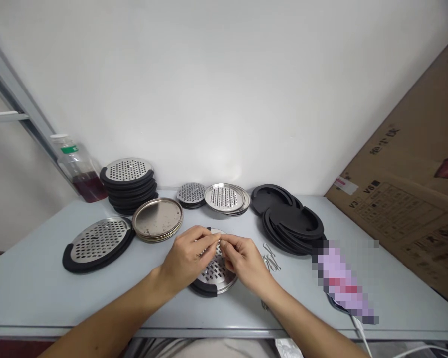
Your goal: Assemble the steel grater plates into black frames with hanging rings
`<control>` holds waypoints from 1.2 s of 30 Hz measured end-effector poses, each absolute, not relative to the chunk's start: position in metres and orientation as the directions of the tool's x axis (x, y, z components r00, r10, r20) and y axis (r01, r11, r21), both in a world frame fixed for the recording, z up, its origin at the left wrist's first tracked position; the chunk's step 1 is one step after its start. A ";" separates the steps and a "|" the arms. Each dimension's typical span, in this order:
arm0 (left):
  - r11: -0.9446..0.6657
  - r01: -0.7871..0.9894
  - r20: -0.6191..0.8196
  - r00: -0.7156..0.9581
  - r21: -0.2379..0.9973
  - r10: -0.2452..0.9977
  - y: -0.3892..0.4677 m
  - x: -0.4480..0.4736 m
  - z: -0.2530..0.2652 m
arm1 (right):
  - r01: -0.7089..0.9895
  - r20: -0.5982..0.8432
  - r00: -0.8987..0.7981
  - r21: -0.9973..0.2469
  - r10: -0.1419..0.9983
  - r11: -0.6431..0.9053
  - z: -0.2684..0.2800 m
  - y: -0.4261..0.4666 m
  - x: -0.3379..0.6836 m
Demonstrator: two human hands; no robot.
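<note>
Black rings [294, 221] beside metal clips [272, 262]

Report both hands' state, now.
Left hand: pinched closed over round, silver, perforated metal disc; any contents hidden.
Right hand: pinched closed there too; any held item indistinct.

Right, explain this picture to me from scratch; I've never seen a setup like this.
There is no machine: these are a person's own bare left hand and right hand, seen by a head-worn camera looking forward and down. Their fingertips meet above a round, perforated silver metal plate with a black rim; whatever they may pinch is too small to tell. On the pale grey table, a stack of black-rimmed perforated plates and shallow round metal dishes sit to the left. Thin silver wire pieces and round black trays lie to the right.
</note>
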State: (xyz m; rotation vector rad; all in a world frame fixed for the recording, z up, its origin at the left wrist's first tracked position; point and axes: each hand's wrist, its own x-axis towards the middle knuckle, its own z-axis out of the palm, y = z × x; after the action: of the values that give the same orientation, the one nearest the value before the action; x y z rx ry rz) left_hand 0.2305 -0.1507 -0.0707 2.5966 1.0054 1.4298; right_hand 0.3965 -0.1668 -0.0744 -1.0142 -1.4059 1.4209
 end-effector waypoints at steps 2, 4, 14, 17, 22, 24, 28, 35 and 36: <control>-0.785 0.535 0.754 0.363 0.312 0.547 -0.152 0.232 -0.071 | -0.050 0.022 -0.287 -0.999 0.958 0.008 -0.073 -0.167 0.396; -0.782 0.534 0.756 0.352 0.322 0.552 -0.152 0.233 -0.071 | -0.057 0.016 -0.290 -0.998 0.957 -0.001 -0.072 -0.167 0.396; -0.711 0.505 0.685 0.281 0.489 0.672 -0.147 0.229 -0.067 | -0.188 -0.093 -0.312 -0.970 0.946 -0.157 -0.072 -0.168 0.396; -0.706 0.477 0.683 0.259 0.524 0.683 -0.145 0.228 -0.066 | -0.195 -0.057 -0.278 -0.974 0.959 -0.114 -0.077 -0.164 0.396; -0.591 0.491 0.590 0.178 0.640 0.787 -0.139 0.222 -0.064 | -0.266 0.044 -0.240 -0.964 0.970 -0.022 -0.075 -0.157 0.402; -0.550 0.469 0.518 0.211 0.691 0.829 -0.137 0.221 -0.064 | -0.293 0.057 -0.208 -0.956 0.977 -0.007 -0.073 -0.156 0.404; -0.407 0.334 0.325 0.276 0.850 0.905 -0.137 0.222 -0.063 | -0.271 0.058 -0.206 -0.963 0.977 0.000 -0.072 -0.157 0.405; -0.260 0.179 0.185 0.351 0.949 0.918 -0.142 0.226 -0.046 | -0.171 0.097 -0.202 -0.983 0.975 0.062 -0.070 -0.161 0.403; -0.239 0.180 0.166 0.345 0.954 0.924 -0.142 0.226 -0.046 | -0.114 0.111 -0.196 -0.989 0.974 0.090 -0.070 -0.162 0.403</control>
State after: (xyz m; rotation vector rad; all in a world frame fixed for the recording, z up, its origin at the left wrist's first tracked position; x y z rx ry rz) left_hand 0.2257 -0.1423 -0.0457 1.6641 1.0014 0.9873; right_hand 0.4028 -0.1621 -0.0699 -0.9540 -1.3226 1.3259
